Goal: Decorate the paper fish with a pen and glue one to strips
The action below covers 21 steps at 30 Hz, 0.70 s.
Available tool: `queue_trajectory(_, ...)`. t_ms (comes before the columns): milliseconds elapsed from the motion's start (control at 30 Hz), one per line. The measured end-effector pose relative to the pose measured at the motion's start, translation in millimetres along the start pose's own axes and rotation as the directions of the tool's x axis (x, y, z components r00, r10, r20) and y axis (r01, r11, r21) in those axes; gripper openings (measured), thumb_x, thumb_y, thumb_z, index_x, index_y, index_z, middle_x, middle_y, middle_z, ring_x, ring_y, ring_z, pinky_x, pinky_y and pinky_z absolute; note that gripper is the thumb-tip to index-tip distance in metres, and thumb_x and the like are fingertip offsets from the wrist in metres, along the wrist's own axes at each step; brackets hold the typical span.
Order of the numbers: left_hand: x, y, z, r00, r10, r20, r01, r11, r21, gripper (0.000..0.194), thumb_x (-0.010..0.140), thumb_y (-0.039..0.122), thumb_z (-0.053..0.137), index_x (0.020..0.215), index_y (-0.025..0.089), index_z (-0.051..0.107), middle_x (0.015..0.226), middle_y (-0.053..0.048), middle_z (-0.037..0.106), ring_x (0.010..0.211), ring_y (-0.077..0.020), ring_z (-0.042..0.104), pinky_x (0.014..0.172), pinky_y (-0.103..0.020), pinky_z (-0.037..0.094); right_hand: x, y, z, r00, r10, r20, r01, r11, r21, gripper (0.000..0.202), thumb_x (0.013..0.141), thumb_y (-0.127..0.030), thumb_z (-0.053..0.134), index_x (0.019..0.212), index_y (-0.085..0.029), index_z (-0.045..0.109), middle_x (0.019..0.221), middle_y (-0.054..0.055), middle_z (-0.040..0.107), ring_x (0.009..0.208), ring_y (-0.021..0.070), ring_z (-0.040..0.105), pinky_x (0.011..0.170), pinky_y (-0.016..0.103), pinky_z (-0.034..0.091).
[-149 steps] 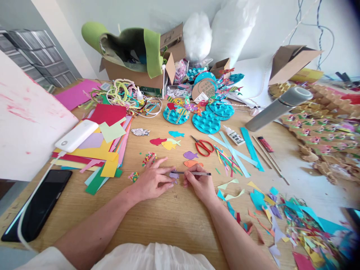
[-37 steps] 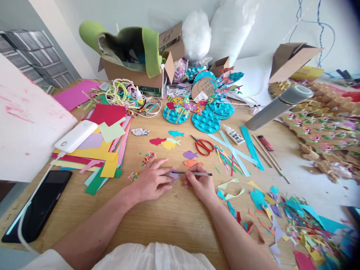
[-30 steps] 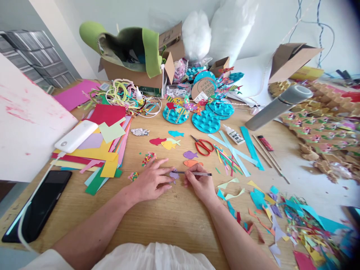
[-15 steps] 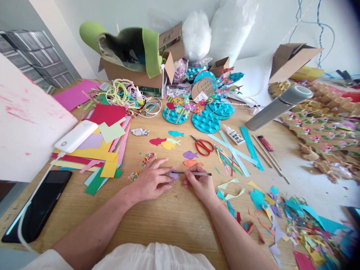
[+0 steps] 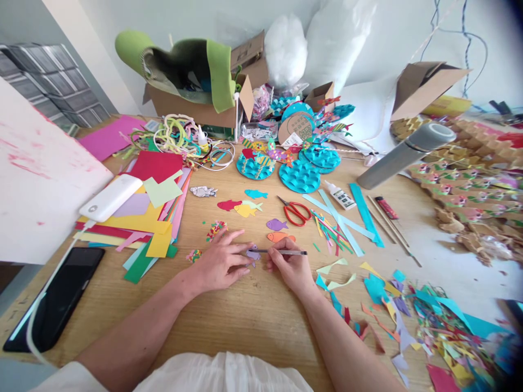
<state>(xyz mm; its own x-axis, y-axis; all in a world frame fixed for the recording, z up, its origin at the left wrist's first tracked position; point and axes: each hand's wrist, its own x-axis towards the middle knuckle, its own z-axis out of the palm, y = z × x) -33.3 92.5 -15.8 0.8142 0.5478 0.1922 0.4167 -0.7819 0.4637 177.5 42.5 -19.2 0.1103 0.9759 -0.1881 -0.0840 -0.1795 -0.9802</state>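
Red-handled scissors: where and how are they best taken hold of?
Probably by the handle loops, from the near right: the scissors lie flat, loops turned that way, blades pointing away left. The right hand is nearer but holds a pen-like tool.

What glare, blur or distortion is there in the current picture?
Head view: pale glare on the right of the table; head view, lower right: paper scraps blurred; head view, upper right: dark corner; head view: grey flask leans, perhaps from lens stretch; head view, centre: pen and lilac fish clearer, fine marks unreadable.
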Motion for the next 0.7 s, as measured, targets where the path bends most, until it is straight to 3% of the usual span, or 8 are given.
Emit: queue_trajectory(700, 0.2, 0.1, 0.8, 1.000, 0.005, -0.001, -0.005, 1.000, 0.017, 0.023, 0.088, 0.028, 0.060, 0.109, 0.030, 0.071, 0.133, 0.003, 0.060, 0.139, -0.0303, 0.029, 0.113, -0.055, 0.023, 0.8, 0.7, -0.8, 1.000, -0.010, 0.000, 0.010, 0.999, 0.031, 0.038, 0.073, -0.052, 0.073, 0.070, -0.022, 0.051, 0.052, -0.003, 0.060, 0.043, 0.0127, 0.056, 0.044, 0.025, 0.049)
